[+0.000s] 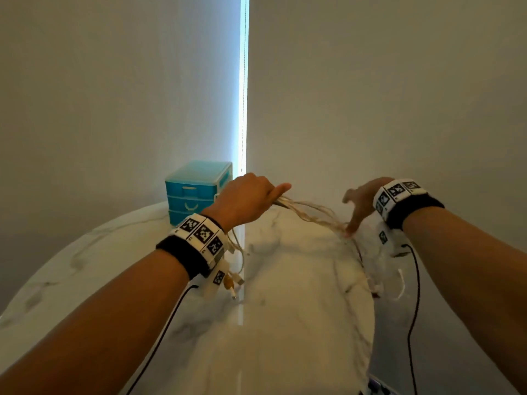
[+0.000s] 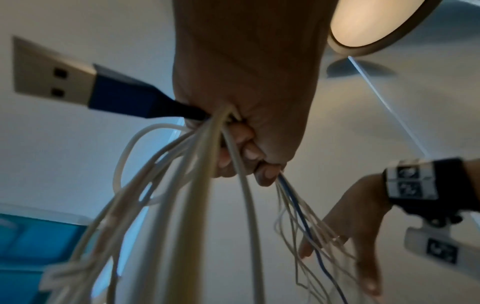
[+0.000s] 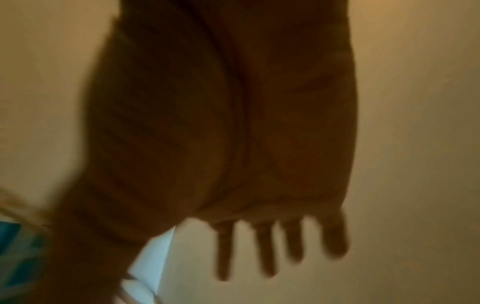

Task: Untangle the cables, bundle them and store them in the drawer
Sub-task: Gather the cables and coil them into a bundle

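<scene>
My left hand (image 1: pixel 251 201) is raised above the table and grips a bunch of pale cables (image 1: pixel 310 213); in the left wrist view its fingers (image 2: pixel 249 152) curl round white cables (image 2: pixel 197 185) and a blue USB plug (image 2: pixel 78 82). Cable ends with plugs (image 1: pixel 232 283) dangle below my left wrist. The cables run rightward and down to my right hand (image 1: pixel 360 205), whose straight, spread fingers (image 3: pixel 280 244) touch the strands near the table. The blue drawer unit (image 1: pixel 196 191) stands at the back of the table, its drawers closed.
The round white marble table (image 1: pixel 285 323) fills the lower view; its right edge lies under my right wrist. More cable ends (image 1: pixel 399 283) lie near that edge. Plain walls rise behind, with a bright vertical strip (image 1: pixel 243 81). A ceiling lamp (image 2: pixel 376 22) shows overhead.
</scene>
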Demonstrator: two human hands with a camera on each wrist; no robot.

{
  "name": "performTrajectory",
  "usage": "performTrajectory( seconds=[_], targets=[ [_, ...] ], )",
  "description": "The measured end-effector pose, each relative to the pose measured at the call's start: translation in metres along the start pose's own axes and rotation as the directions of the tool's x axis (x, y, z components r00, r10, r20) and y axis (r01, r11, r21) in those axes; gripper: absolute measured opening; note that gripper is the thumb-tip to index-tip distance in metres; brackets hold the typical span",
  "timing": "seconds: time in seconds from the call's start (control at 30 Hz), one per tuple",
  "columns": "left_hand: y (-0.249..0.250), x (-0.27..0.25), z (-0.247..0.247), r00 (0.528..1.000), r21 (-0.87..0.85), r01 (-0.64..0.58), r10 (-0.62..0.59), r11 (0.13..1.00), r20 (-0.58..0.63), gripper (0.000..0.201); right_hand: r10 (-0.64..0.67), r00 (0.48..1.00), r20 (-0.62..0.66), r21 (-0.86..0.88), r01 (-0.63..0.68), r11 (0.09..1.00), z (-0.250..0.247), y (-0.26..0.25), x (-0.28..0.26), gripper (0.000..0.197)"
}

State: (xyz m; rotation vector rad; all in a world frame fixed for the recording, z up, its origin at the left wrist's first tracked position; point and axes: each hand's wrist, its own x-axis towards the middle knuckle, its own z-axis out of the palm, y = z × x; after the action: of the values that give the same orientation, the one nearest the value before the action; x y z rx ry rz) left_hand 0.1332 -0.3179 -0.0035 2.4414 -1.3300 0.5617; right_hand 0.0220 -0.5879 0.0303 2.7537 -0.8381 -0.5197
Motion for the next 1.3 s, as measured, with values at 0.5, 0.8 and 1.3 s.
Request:
performTrajectory(
  seconds=[0.5, 0.8, 1.3],
  targets=[
    [-0.08, -0.065, 0.008, 0.92, -0.328, 0.334, -0.229, 0.884, 0.319, 0.074, -0.146, 0.704, -0.695, 0.338, 0.5, 0.797, 0.019, -0.177, 0.004, 0.028],
    [-0.108, -0.094, -0.007, 0.876, -0.633, 0.454, -0.186, 0.627, 0.445, 0.045, 0.032, 0.682, -0.731, 0.388, 0.376, 0.841, 0.002, -0.157, 0.024, 0.025],
    [-0.119, -0.106, -0.008, 0.813, -0.571, 0.543, -0.214, 0.617, 0.542, 0.045, -0.45, 0.64, -0.623, 0.189, 0.681, 0.707, 0.016, -0.264, -0.007, 0.012]
  ],
)
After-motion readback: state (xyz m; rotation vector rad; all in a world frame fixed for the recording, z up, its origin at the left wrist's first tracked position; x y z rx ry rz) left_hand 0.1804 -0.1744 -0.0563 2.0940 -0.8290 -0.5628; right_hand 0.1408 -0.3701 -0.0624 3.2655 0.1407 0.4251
